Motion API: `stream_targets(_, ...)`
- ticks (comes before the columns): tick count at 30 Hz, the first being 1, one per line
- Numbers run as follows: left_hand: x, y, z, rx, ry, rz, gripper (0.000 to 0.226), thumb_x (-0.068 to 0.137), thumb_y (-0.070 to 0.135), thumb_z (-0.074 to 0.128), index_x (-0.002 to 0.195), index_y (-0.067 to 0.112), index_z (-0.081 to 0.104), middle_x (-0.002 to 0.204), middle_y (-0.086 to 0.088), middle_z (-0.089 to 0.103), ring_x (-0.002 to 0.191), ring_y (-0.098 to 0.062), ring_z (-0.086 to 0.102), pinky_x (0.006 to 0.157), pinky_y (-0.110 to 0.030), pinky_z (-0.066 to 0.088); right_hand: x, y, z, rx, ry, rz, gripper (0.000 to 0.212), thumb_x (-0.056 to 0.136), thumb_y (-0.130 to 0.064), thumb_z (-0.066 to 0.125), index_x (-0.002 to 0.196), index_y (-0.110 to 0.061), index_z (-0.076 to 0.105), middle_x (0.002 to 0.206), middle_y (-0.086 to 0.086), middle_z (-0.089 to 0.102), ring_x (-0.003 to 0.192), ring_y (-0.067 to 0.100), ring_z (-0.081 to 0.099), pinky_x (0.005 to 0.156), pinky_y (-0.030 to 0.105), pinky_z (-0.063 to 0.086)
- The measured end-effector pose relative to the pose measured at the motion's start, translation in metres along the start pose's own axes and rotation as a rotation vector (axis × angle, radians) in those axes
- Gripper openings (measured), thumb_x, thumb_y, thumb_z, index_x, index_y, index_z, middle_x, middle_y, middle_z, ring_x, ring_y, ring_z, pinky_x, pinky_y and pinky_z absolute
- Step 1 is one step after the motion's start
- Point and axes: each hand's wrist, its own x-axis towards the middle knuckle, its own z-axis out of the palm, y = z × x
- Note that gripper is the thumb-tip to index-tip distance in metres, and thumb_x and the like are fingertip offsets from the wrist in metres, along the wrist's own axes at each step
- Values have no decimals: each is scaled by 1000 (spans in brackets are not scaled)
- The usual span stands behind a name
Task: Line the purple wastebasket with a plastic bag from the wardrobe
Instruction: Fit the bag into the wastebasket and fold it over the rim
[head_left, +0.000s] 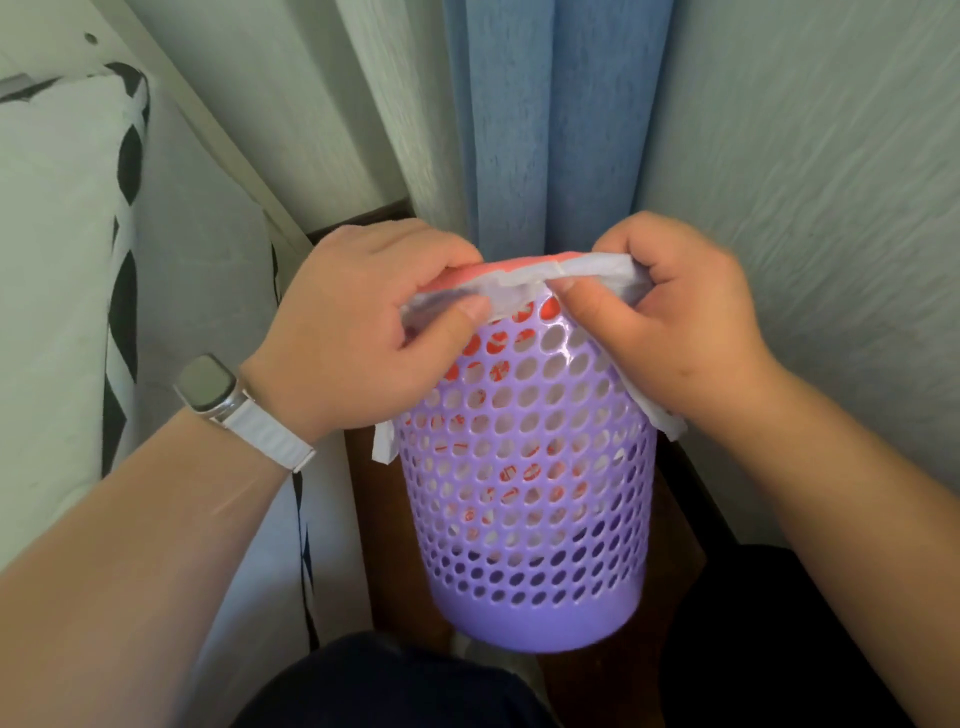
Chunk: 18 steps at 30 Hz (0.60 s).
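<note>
The purple wastebasket (524, 499) with round holes stands on a dark floor in front of me, tilted slightly towards me. A white plastic bag with red print (524, 283) sits inside it, and its edge is folded over the rim. My left hand (363, 332), with a white watch on the wrist, pinches the bag's edge at the left of the rim. At the right of the rim, my right hand (675, 322) grips the bag's edge. Loose bag corners hang down both sides of the basket.
A white cushion with black pattern (67, 270) lies at the left. A blue curtain (550, 119) hangs behind the basket between pale textured walls (810, 182). My dark-clothed knees (395, 686) are at the bottom edge. The basket stands in a narrow gap.
</note>
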Motion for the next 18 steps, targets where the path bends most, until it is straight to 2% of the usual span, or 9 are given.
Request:
stream_targets(3, 0, 7, 4, 92, -22, 57, 34, 91, 37, 53, 111, 13, 66, 97, -1, 69, 89, -26, 64, 79, -42, 45, -3, -2, 5, -42, 24, -34, 30, 81, -41, 67, 72, -14, 58, 66, -5, 51, 66, 16, 49, 59, 33, 39)
stream_targets(6, 1, 11, 10, 112, -7, 78, 34, 94, 35, 52, 116, 12, 65, 99, -4, 69, 89, -29, 65, 76, -43, 47, -6, -7, 12, -76, 41, -70, 30, 80, -40, 67, 72, -12, 58, 68, -2, 54, 65, 19, 50, 59, 36, 40)
stream_targets(9, 2, 11, 10, 103, -9, 67, 26, 94, 31, 53, 109, 15, 67, 89, -3, 67, 81, -28, 63, 69, -45, 48, -8, -9, 16, -77, 31, -75, 27, 79, -38, 69, 74, -13, 60, 70, -3, 56, 67, 17, 51, 61, 31, 39)
stream_targets(12, 0, 6, 10, 42, -9, 13, 21, 94, 27, 52, 99, 14, 67, 82, -2, 64, 76, -25, 60, 65, -42, 48, -3, -8, 11, -12, -67, -138, 27, 81, -37, 71, 85, -12, 65, 79, -5, 58, 74, 12, 54, 67, 27, 42)
stream_targets(15, -2, -1, 10, -36, 13, -63, 20, 92, 22, 52, 96, 11, 67, 82, -1, 64, 76, -20, 59, 68, -35, 46, 5, -2, 0, 6, -120, -204, 36, 81, -42, 68, 97, -9, 67, 91, 0, 63, 85, 19, 59, 79, 36, 47)
stream_targets(18, -2, -4, 7, -95, 59, -131, 20, 91, 21, 51, 94, 8, 67, 83, 2, 64, 79, -16, 58, 70, -30, 45, 10, 5, -7, 5, -114, -186, 37, 82, -41, 68, 102, -10, 67, 96, 6, 65, 92, 24, 60, 85, 43, 47)
